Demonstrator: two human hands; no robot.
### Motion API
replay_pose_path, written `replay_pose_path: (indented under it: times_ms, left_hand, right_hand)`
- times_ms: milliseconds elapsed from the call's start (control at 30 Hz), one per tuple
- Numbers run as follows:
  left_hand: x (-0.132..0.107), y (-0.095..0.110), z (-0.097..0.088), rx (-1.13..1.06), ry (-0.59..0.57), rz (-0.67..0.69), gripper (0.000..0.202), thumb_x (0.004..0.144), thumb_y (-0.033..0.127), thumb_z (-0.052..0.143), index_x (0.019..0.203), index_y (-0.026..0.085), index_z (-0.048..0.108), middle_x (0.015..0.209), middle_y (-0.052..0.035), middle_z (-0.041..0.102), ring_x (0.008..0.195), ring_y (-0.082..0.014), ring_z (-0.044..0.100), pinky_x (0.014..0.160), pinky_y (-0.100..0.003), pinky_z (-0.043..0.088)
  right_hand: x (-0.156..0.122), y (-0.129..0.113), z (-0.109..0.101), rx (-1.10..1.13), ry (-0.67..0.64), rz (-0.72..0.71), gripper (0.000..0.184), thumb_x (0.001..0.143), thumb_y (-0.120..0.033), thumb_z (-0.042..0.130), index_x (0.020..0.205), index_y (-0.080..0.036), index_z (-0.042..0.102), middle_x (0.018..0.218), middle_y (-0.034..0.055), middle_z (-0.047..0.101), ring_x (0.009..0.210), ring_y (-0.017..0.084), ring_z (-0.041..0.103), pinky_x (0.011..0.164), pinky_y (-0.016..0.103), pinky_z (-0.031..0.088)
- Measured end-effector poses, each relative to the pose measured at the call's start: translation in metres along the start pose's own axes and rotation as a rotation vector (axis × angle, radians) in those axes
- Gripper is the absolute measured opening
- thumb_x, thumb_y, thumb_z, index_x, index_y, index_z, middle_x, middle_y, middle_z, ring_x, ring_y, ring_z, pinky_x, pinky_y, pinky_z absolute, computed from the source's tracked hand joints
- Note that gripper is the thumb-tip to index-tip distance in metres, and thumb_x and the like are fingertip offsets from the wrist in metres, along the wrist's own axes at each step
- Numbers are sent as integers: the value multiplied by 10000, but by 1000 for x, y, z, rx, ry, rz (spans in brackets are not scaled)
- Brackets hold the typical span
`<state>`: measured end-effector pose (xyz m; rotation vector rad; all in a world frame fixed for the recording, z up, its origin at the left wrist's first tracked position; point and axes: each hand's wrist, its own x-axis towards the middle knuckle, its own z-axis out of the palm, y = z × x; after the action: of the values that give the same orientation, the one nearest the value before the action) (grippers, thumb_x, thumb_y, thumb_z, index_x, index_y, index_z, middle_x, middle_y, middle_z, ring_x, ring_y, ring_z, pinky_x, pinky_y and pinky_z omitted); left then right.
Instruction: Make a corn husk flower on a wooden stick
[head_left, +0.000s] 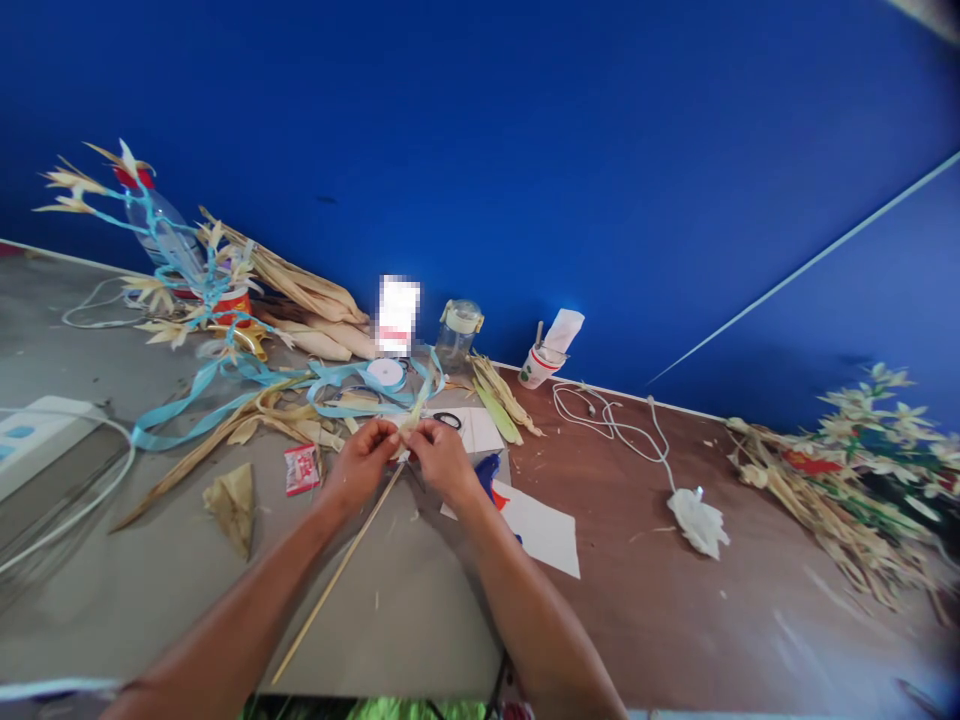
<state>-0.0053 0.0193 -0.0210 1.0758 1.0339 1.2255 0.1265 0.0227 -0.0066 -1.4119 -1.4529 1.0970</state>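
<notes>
At the middle of the table, my left hand point(366, 462) and my right hand point(441, 462) meet, fingertips pinched together on a pale piece of corn husk point(411, 420). A thin wooden stick point(337, 573) slants from beneath my fingers toward the near edge; whether it is joined to the husk is hidden. Light blue ribbon point(337, 385) loops just beyond my hands, beside a white spool point(385, 372). Close to my right hand lie a black ring of tape point(448, 420) and a blue tool with an orange part point(489, 474), perhaps a glue gun, partly covered by my forearm.
Husk bundles point(300, 275) and blue-stemmed husk flowers point(154, 225) stand back left. A clear jar point(457, 335) and a paper cup point(540, 368) line the blue wall. White paper point(544, 530), a cable point(615, 425) and dried stalks point(832, 520) lie right; a power strip point(41, 435) lies left.
</notes>
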Motion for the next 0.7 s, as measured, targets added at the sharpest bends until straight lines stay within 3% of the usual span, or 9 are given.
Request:
replay_pose_path:
  times_ms: [267,433,700]
  left_hand:
    - [0,1,-1,-67,-51,-105,257,662,387,748,678,169,613,543,39,512,480,-84,406,456,-213,313]
    - [0,-5,-3,-189,-106,-158,246,682,375,737,724,165,617,620,12,573,522,-95,474,482,-217,356]
    - [2,-5,0,10,-111,-121,260,611,337,775,698,153,611,636,16,597,564,-102,516,551,-238,419]
  right_hand:
    - [0,-4,-8,-110,-27,8,224,723,-264,575,519,-177,550,470,-45,488,496,95,408,501,231,262]
    - [0,-5,-10,11,-144,60,143,709,-219,550,595,-173,624,471,-50,503,456,89,414,484,222,286]
    - [1,-4,-11,108,-42,81,126,702,-245,525,618,-187,599,520,-40,530,455,96,433,478,230,326]
